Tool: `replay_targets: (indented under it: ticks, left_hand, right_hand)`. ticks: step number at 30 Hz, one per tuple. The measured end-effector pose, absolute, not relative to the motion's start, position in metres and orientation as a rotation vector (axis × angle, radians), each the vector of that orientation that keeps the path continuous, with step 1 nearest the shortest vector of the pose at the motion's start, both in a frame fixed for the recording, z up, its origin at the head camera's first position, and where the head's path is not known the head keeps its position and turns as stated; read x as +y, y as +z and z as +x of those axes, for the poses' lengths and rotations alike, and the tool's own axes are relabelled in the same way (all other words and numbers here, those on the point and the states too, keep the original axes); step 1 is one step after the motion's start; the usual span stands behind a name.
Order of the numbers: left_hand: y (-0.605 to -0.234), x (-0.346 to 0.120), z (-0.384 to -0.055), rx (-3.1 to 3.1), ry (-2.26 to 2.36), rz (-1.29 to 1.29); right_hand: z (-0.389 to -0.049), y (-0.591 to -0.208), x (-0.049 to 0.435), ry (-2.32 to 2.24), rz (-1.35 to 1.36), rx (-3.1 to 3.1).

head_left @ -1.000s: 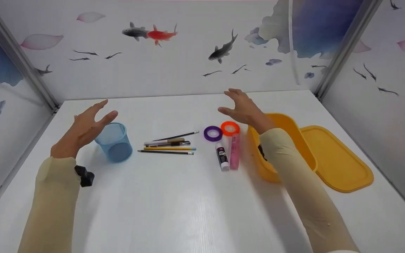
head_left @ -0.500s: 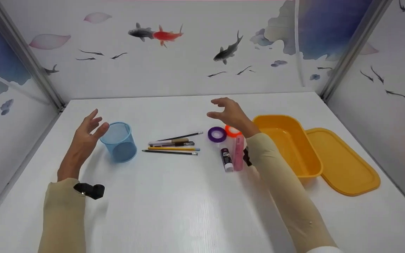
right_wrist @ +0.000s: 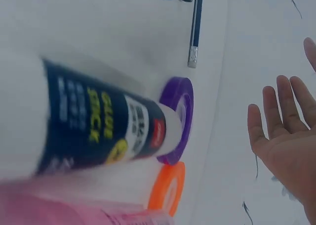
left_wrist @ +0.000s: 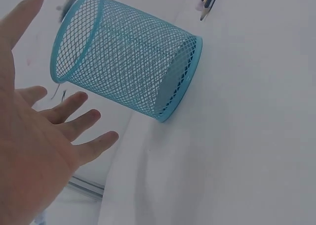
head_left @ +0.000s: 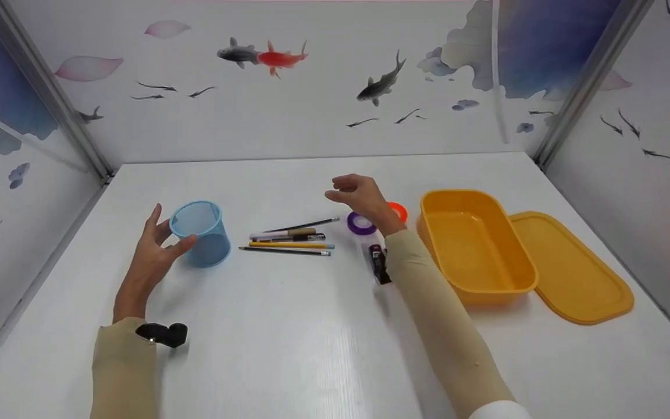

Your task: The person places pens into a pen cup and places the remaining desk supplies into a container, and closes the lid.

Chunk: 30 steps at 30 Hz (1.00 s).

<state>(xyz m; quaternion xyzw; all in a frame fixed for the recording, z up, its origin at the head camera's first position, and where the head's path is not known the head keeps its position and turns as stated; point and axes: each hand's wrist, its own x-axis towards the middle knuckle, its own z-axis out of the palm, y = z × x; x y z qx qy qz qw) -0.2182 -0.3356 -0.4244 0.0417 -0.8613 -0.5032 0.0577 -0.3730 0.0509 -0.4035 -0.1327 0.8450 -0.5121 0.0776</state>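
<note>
A light-blue mesh pen holder (head_left: 211, 250) stands upright on the white table at the left. My left hand (head_left: 152, 256) is beside it, fingers spread, the thumb overlapping its rim in the head view. In the left wrist view, a gap shows between the fingertips and the mesh. My right hand (head_left: 364, 201), fingers loosely bent and holding nothing, is above the table behind a purple tape roll (head_left: 353, 228). Several pencils and pens lie between the hands, among them a yellow pencil (head_left: 288, 245) and a dark pencil (head_left: 306, 224) with an eraser end.
A glue stick (right_wrist: 108, 121) and a pink item (right_wrist: 64, 210) lie under the right forearm, near an orange tape roll (right_wrist: 165, 190). To the right stands a yellow box (head_left: 480, 297), its flat lid (head_left: 582, 279) beside it. Printed panels (head_left: 288, 116) enclose the table.
My left hand has come to the pen holder's near left side. The right hand has moved left and toward me, off the yellow box, its fingers drawing closer together.
</note>
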Motion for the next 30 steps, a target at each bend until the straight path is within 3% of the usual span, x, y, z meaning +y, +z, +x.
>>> replay_targets:
  ticks: [10, 30]
  left_hand:
    - [-0.442, -0.329, -0.226, -2.618, -1.598, 0.173]
    - [-0.452, -0.315, -0.234, -2.506, -1.607, 0.302]
  right_hand:
    - [-0.378, -0.425, 0.043, -1.444, -0.253, 2.459]
    - [-0.383, -0.431, 0.028, -1.271, -0.050, 2.513]
